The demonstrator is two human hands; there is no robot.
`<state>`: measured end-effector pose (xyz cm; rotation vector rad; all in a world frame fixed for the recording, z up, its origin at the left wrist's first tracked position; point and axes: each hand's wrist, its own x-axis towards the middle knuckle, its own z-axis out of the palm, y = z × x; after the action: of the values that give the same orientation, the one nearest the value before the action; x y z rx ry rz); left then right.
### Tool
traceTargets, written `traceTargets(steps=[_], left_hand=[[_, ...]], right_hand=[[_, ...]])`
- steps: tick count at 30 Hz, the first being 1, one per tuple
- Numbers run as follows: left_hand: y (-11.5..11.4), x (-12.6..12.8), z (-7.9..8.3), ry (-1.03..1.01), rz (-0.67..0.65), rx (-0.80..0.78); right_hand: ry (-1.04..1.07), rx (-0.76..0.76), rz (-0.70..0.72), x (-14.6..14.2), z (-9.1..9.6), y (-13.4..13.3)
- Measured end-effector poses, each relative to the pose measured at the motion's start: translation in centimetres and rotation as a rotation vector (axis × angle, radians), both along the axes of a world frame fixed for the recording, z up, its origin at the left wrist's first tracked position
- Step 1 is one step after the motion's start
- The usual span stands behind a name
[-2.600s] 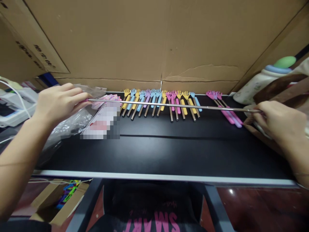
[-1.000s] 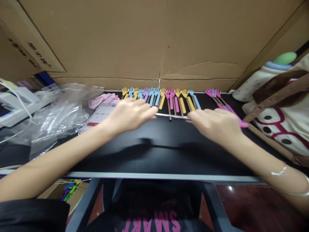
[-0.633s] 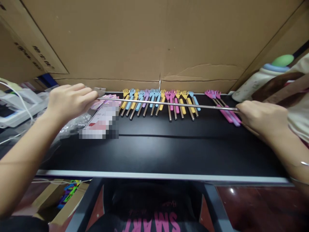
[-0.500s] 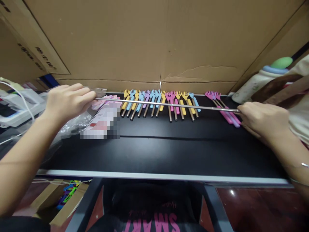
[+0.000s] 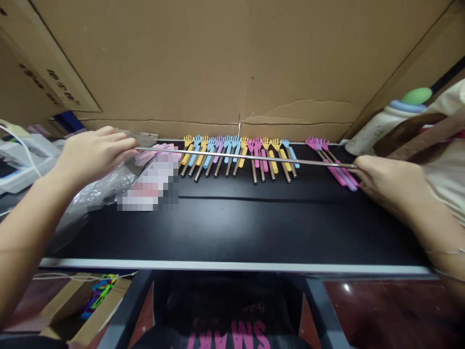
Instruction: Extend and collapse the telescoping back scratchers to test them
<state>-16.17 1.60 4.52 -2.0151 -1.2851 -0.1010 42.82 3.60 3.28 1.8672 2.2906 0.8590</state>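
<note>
Both my hands hold one telescopic back scratcher pulled out into a long thin metal rod [image 5: 247, 157] above the black table [image 5: 232, 228]. My left hand [image 5: 92, 155] is closed on its left end near a clear plastic bag [image 5: 105, 186]. My right hand [image 5: 387, 182] is closed on its right end. Under the rod lies a row of several collapsed scratchers [image 5: 236, 155] with yellow, blue, purple and pink hand-shaped heads. A small group of pink and purple ones [image 5: 332, 162] lies apart, just left of my right hand.
A phone [image 5: 150, 184] lies on the table beside the bag. Cardboard sheets [image 5: 232, 63] stand along the back. A white bottle with a green cap [image 5: 385, 126] and a cream bag with brown straps [image 5: 436, 140] sit at the right. A cardboard box [image 5: 90, 303] lies on the floor at the left.
A second ago my hands were close together with the scratcher collapsed. They have since moved apart, drawing the rod out to full length. In the last half second little has moved.
</note>
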Motion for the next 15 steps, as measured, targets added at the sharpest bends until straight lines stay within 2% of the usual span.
traceTargets(steps=[3, 6, 10, 12, 15], left_hand=[[0.0, -0.2, 0.1, 0.016, 0.0, 0.032], [-0.3, -0.5, 0.6, -0.053, 0.009, 0.095], [-0.5, -1.2, 1.2, -0.167, 0.135, 0.085], [-0.5, -1.7, 1.5, -0.239, 0.182, 0.075], [-0.3, -2.5, 2.0, -0.363, 0.234, 0.052]], right_hand=[[0.111, -0.084, 0.022, -0.3, 0.1, 0.0], [0.228, -0.205, 0.017, 0.0, 0.6, 0.3], [0.318, -0.332, -0.033, -0.2, 0.6, 0.2], [0.361, -0.261, -0.021, -1.1, 0.1, -0.5], [0.443, -0.041, 0.0, -3.1, -0.8, -2.0]])
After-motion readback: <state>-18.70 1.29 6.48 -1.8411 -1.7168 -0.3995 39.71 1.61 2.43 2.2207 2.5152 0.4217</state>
